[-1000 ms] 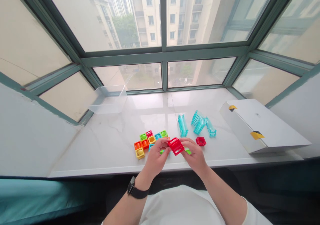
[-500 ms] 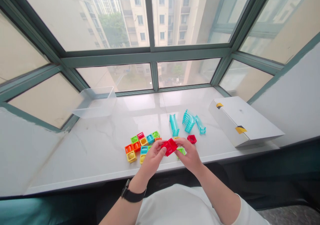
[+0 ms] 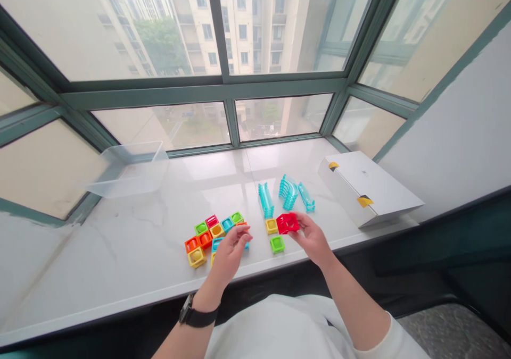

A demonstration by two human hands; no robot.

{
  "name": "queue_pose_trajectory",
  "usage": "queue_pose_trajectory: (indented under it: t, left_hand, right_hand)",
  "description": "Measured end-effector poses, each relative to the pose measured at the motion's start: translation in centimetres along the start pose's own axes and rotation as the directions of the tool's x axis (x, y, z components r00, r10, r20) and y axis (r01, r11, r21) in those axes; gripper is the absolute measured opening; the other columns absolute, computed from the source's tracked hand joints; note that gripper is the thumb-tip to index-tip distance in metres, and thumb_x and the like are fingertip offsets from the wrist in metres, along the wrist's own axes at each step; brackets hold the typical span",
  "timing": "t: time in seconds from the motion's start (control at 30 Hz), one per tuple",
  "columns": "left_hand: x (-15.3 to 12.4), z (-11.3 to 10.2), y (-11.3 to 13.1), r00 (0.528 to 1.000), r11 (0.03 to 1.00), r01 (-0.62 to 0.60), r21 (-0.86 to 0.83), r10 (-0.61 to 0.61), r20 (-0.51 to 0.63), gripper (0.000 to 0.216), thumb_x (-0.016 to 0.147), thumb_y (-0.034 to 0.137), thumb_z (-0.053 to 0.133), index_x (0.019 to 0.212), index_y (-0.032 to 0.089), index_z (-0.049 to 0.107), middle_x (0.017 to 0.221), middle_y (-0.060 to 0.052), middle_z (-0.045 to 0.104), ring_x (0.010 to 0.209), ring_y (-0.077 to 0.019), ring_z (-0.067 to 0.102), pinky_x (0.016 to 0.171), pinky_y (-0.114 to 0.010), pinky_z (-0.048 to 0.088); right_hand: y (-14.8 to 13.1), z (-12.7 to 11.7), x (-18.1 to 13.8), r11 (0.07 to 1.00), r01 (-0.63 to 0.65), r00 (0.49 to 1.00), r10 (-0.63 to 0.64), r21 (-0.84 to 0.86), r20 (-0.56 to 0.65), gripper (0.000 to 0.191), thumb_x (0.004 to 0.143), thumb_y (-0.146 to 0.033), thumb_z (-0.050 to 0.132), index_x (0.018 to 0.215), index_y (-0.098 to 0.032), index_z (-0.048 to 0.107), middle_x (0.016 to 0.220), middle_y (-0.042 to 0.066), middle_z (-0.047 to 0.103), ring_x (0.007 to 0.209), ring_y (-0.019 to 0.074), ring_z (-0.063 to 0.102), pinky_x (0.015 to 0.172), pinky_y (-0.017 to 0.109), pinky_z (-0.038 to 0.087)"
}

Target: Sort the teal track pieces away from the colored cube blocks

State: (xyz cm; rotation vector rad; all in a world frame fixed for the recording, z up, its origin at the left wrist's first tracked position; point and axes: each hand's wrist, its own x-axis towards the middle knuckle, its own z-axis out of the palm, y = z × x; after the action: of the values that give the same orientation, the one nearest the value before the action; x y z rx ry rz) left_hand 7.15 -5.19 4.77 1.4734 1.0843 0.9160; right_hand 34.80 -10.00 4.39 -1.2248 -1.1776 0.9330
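Observation:
My right hand [image 3: 313, 238] grips a red open-frame cube [image 3: 287, 223] just above the white marble sill [image 3: 151, 247]. A yellow cube [image 3: 271, 225] and a green cube [image 3: 277, 243] lie right beside it. My left hand [image 3: 228, 250], with a black watch on the wrist, hovers empty with loosely curled fingers over a cluster of coloured cubes [image 3: 213, 231] in red, orange, yellow, green and blue. Behind the red cube lie three translucent teal ribbed track pieces [image 3: 285, 194].
A clear plastic tub [image 3: 130, 168] stands at the back left by the window frame. A white flat cardboard box [image 3: 367, 188] lies at the right end of the sill. The sill's front edge runs just under my hands.
My left hand has let go of the red cube and drawn back left over the cluster. My right hand carried the cube to the right, uncovering the yellow and green cubes. The view swung right.

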Motion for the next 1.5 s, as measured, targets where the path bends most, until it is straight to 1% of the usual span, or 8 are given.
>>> queue_pose_trajectory:
  t: [0.1, 0.17, 0.3, 0.4, 0.53, 0.77, 1.27, 1.5]
  left_hand:
    - [1.0, -2.4, -2.2, 0.990, 0.965, 0.016, 0.263, 0.021, -0.139, 0.031, 0.097, 0.052, 0.060, 0.095, 0.023, 0.071, 0.087, -0.003, 0.076, 0.088, -0.0231, 0.072, 0.087, -0.037, 0.055]
    - [1.3, -3.4, -3.7, 0.981, 0.929, 0.050, 0.366, 0.024, -0.194, 0.033, 0.096, 0.053, 0.059, 0.087, 0.023, 0.070, 0.081, -0.002, 0.075, 0.083, -0.0237, 0.071, 0.082, -0.037, 0.053]
    - [1.3, -3.8, -6.0, 0.970, 0.894, 0.051, 0.445, 0.062, -0.235, 0.034, 0.100, 0.050, 0.050, 0.095, 0.024, 0.071, 0.085, -0.002, 0.076, 0.083, -0.0249, 0.070, 0.082, -0.038, 0.053]
    - [1.1, -3.4, -6.8, 0.971, 0.878, -0.001, 0.478, 0.115, -0.208, 0.034, 0.101, 0.046, 0.047, 0.105, 0.025, 0.073, 0.091, -0.004, 0.077, 0.091, -0.0267, 0.071, 0.089, -0.041, 0.053]
    - [1.2, -3.3, -7.0, 0.975, 0.841, -0.049, 0.539, 0.158, -0.157, 0.029, 0.098, 0.044, 0.052, 0.101, 0.024, 0.073, 0.105, -0.007, 0.078, 0.102, -0.0291, 0.070, 0.094, -0.044, 0.053]
    - [1.4, -3.2, -7.2, 0.964, 0.784, -0.137, 0.606, 0.247, -0.102, 0.022, 0.097, 0.037, 0.054, 0.097, 0.023, 0.072, 0.101, -0.008, 0.077, 0.097, -0.0278, 0.070, 0.090, -0.044, 0.053]
    - [1.4, -3.3, -7.5, 0.959, 0.771, -0.157, 0.618, 0.269, -0.091, 0.020, 0.097, 0.034, 0.055, 0.096, 0.023, 0.072, 0.098, -0.007, 0.077, 0.094, -0.0267, 0.069, 0.087, -0.043, 0.053]
    - [1.4, -3.3, -7.7, 0.958, 0.768, -0.164, 0.619, 0.274, -0.087, 0.019, 0.097, 0.034, 0.055, 0.096, 0.023, 0.072, 0.098, -0.007, 0.076, 0.093, -0.0262, 0.069, 0.087, -0.042, 0.053]
  right_hand:
    - [2.1, -3.7, 0.7, 1.000, -0.026, 0.985, 0.024, -0.012, -0.172, 0.066, 0.086, -0.048, 0.082, 0.143, -0.026, 0.058, 0.141, 0.013, 0.067, 0.129, 0.0305, 0.065, 0.115, 0.055, 0.049]
    - [3.3, -5.8, 1.0, 0.998, -0.049, 0.966, 0.041, -0.025, -0.253, 0.070, 0.084, -0.051, 0.082, 0.143, -0.023, 0.057, 0.142, 0.015, 0.066, 0.130, 0.0318, 0.064, 0.116, 0.057, 0.048]
    - [4.9, -8.0, 1.2, 0.993, -0.097, 0.949, 0.070, -0.074, -0.307, 0.072, 0.083, -0.054, 0.081, 0.142, -0.020, 0.058, 0.142, 0.017, 0.066, 0.128, 0.0327, 0.065, 0.115, 0.058, 0.048]
    - [5.6, -8.0, 1.2, 0.986, -0.117, 0.953, 0.077, -0.122, -0.293, 0.070, 0.084, -0.051, 0.080, 0.143, -0.021, 0.058, 0.141, 0.015, 0.067, 0.125, 0.0312, 0.067, 0.113, 0.054, 0.051]
    - [6.3, -7.1, 1.5, 0.969, -0.122, 0.965, 0.065, -0.215, -0.254, 0.064, 0.085, -0.042, 0.076, 0.143, -0.023, 0.060, 0.140, 0.013, 0.069, 0.123, 0.0290, 0.069, 0.110, 0.049, 0.053]
    - [7.7, -5.8, 2.9, 0.913, -0.111, 0.983, 0.043, -0.393, -0.179, 0.055, 0.088, -0.033, 0.066, 0.142, -0.027, 0.062, 0.139, 0.008, 0.070, 0.119, 0.0263, 0.071, 0.107, 0.044, 0.056]
    - [9.5, -6.0, 3.3, 0.885, -0.070, 0.995, 0.027, -0.461, -0.099, 0.052, 0.092, -0.031, 0.062, 0.144, -0.030, 0.062, 0.140, 0.005, 0.070, 0.119, 0.0258, 0.072, 0.107, 0.044, 0.057]
    - [10.1, -6.1, 3.2, 0.876, -0.098, 0.993, 0.057, -0.473, -0.100, 0.054, 0.092, -0.026, 0.058, 0.146, -0.030, 0.060, 0.141, 0.005, 0.069, 0.119, 0.0249, 0.072, 0.106, 0.043, 0.057]
